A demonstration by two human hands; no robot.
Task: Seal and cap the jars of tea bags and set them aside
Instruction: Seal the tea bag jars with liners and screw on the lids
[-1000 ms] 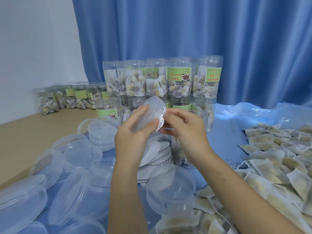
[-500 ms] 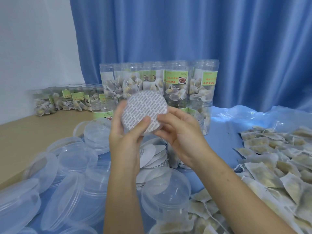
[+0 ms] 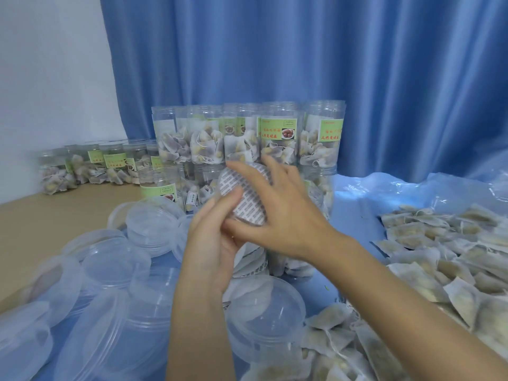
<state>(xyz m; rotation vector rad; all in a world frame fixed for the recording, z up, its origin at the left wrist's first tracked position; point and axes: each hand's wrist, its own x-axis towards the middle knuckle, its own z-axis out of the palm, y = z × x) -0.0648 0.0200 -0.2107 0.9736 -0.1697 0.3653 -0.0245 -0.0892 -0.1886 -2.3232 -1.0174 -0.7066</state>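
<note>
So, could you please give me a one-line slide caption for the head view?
Both hands hold a printed seal disc before stacked tea-bag jars.

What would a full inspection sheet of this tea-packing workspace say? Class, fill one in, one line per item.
Surface: tan table, blue plastic sheet over its right part.
Job's things: printed round seal held up; stacked filled jars behind; more jars far left.
Clutter: clear lids piled left; loose tea bags right; spare seals under the hands.
Hands: left hand grips the seal's lower edge; right hand, fingers spread, lies over it.
Cables: nothing seen.
Surroundings: blue curtain, white wall.
</note>
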